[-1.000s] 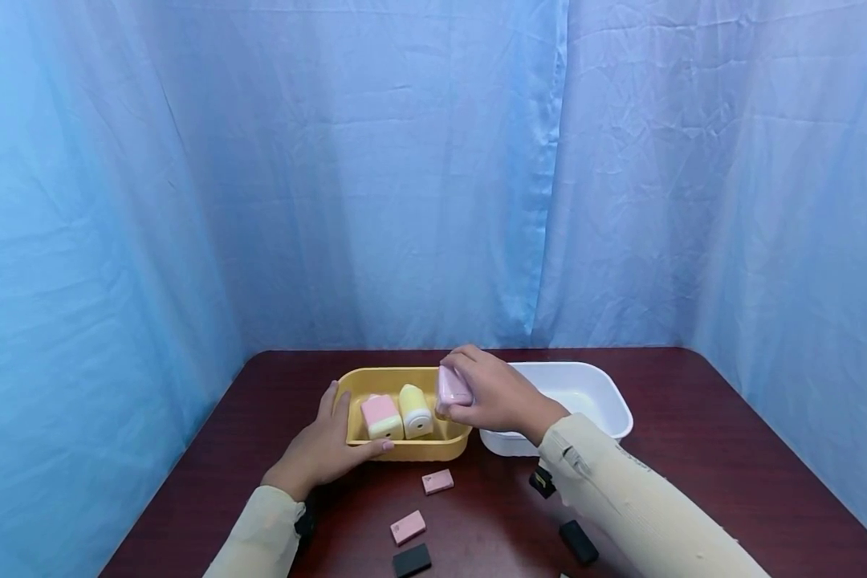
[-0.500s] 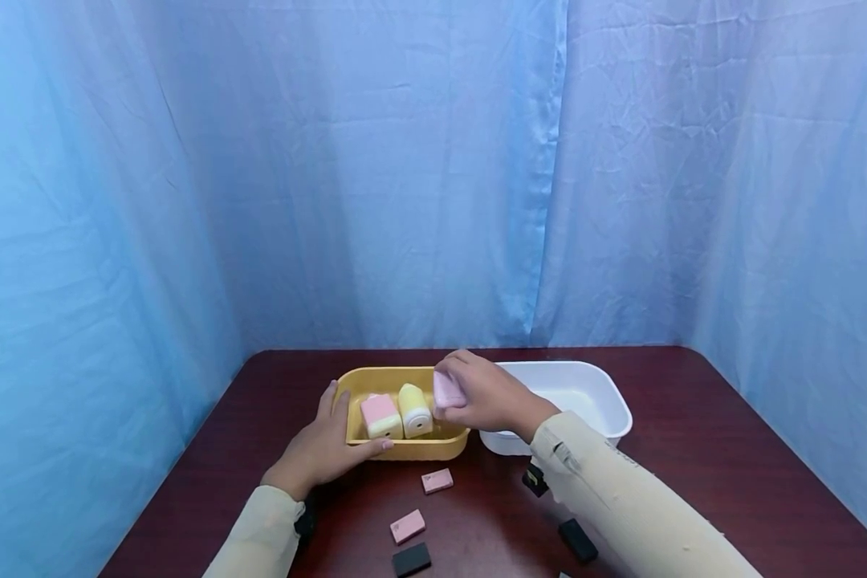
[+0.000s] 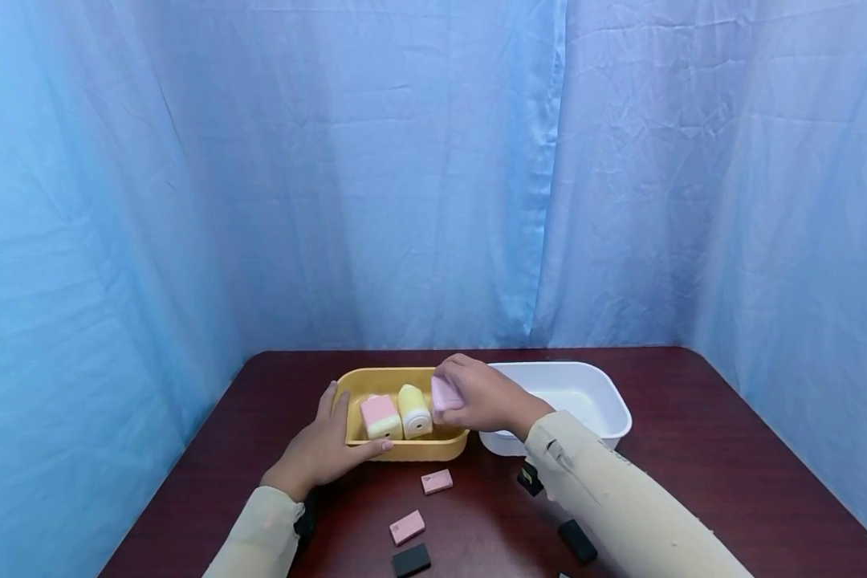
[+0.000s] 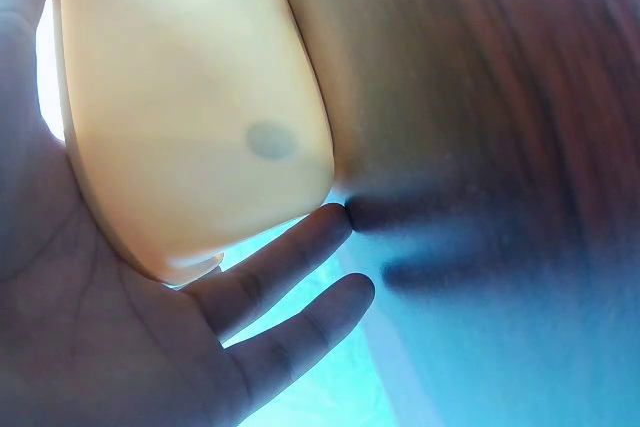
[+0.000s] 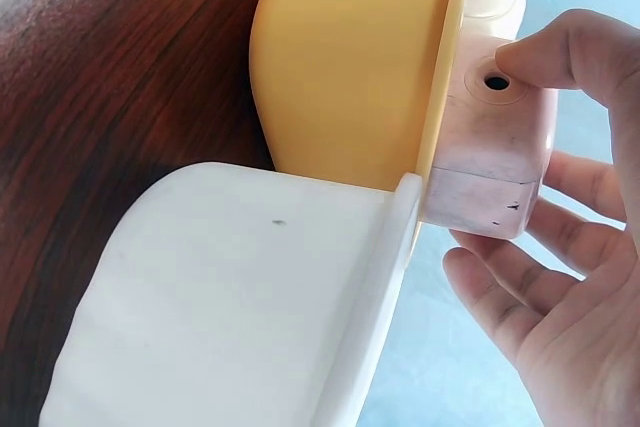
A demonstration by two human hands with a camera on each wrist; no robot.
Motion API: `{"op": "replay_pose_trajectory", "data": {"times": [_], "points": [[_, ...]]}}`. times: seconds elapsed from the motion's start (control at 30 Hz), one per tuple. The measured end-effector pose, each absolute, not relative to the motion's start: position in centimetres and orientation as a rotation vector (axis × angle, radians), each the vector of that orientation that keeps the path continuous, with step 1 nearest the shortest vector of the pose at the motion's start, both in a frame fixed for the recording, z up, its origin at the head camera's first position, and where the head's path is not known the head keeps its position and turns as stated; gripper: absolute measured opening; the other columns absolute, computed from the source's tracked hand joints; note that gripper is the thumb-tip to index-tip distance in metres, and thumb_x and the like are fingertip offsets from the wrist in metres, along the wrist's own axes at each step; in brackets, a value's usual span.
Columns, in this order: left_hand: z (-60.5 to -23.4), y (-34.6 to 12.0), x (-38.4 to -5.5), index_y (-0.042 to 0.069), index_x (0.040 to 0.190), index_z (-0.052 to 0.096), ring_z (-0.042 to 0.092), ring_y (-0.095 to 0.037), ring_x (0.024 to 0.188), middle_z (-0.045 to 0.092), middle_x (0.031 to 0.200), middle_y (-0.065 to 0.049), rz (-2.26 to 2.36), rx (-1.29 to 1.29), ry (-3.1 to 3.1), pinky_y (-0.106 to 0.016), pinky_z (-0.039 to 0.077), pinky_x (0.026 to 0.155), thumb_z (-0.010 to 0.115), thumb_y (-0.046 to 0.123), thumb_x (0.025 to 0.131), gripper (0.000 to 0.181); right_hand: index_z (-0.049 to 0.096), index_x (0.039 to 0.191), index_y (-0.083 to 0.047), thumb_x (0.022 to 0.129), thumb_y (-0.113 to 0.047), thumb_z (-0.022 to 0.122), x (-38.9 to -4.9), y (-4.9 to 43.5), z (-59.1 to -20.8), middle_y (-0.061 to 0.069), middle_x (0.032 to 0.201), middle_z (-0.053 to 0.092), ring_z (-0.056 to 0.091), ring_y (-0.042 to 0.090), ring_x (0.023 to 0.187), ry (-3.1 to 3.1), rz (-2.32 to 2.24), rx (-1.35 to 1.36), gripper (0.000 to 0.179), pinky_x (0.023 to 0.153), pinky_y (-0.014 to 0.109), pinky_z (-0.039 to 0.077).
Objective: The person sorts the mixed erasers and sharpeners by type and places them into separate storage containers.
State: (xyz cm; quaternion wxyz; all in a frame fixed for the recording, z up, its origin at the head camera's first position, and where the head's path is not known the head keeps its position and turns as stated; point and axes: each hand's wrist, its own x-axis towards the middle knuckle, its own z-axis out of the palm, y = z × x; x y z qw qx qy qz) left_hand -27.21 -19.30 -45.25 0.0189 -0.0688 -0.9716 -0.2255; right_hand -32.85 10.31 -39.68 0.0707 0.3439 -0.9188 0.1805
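Observation:
My right hand (image 3: 480, 397) grips a pale pink pencil sharpener (image 3: 445, 399), low over the right end of the yellow bin (image 3: 419, 452). In the right wrist view, the thumb presses beside the round hole of this sharpener (image 5: 480, 152), with fingers on its far side. Inside the bin lie a pink-and-cream pencil sharpener (image 3: 380, 413) and a yellow-and-white one (image 3: 415, 408). My left hand (image 3: 325, 445) rests on the bin's left end, thumb along the front rim. Its fingers stretch out against the bin's outside wall (image 4: 200, 97) in the left wrist view.
A white bin (image 3: 585, 373) stands right of the yellow one, rims touching. Nearer lie a small pink block (image 3: 437, 482), another pink block (image 3: 408, 527), a dark block (image 3: 411, 559) and a black block (image 3: 577, 541). Blue curtains (image 3: 433, 201) enclose the table.
My right hand has shifted slightly left and down with the pink pencil sharpener, deeper into the yellow bin's right end. The left hand and the bins have stayed nearly still.

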Motion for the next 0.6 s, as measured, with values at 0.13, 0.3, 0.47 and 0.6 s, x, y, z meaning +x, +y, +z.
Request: {"op": "replay_pose_trajectory", "data": {"times": [0.13, 0.3, 0.47, 0.6], "points": [[-45.31, -19.35, -27.24, 0.005, 0.165, 0.02, 0.067, -0.034, 0.114, 0.001, 0.174, -0.013, -0.699, -0.213, -3.018, -0.049, 0.057, 0.088, 0.061, 0.092, 0.072, 0.134, 0.066, 0.128, -0.015, 0.08, -0.042, 0.084, -32.95, 10.21, -39.84, -0.002, 0.126, 0.061, 0.058, 0.009, 0.099, -2.773, 0.563, 1.028, 0.059, 0.083, 0.027, 0.053], [-45.41, -19.33, -27.37, 0.006, 0.165, 0.02, 0.066, -0.034, 0.114, 0.001, 0.174, -0.013, -0.704, -0.218, -3.011, -0.049, 0.057, 0.089, 0.06, 0.093, 0.072, 0.134, 0.066, 0.128, -0.016, 0.079, -0.041, 0.085, -32.99, 10.13, -39.89, -0.002, 0.126, 0.061, 0.058, 0.01, 0.099, -2.782, 0.569, 1.025, 0.058, 0.083, 0.027, 0.053], [-45.43, -19.32, -27.32, 0.006, 0.165, 0.02, 0.066, -0.033, 0.116, 0.001, 0.174, -0.012, -0.7, -0.218, -3.013, -0.049, 0.056, 0.09, 0.059, 0.094, 0.071, 0.134, 0.066, 0.128, -0.015, 0.079, -0.039, 0.085, -33.06, 10.06, -39.93, -0.001, 0.127, 0.061, 0.058, 0.011, 0.1, -2.789, 0.584, 1.04, 0.058, 0.083, 0.029, 0.053], [-45.3, -19.33, -27.24, 0.005, 0.164, 0.021, 0.065, -0.035, 0.117, 0.002, 0.174, -0.013, -0.713, -0.224, -3.003, -0.05, 0.056, 0.091, 0.061, 0.092, 0.072, 0.133, 0.066, 0.129, -0.015, 0.078, -0.039, 0.085, -33.18, 10.05, -40.01, -0.001, 0.127, 0.061, 0.057, 0.011, 0.1, -2.787, 0.575, 1.051, 0.059, 0.083, 0.029, 0.052]]}}
